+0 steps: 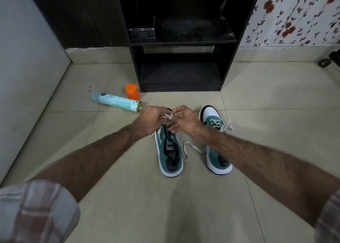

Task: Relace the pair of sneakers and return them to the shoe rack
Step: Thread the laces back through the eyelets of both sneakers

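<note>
At twelve o'clock over the left sneaker (170,150), my left hand (150,120) and right hand (182,121) each pinch the lace (191,148), presumably to thread the eyelets; its tongue reads PUMA. At three, the right sneaker (216,139) looks laced. Beyond, the rack (182,40) waits.

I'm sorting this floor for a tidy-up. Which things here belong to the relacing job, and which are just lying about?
Job: left sneaker, its lace, right sneaker, shoe rack, left hand, right hand.

Lying about: spray can, orange cap, clear box.
</note>
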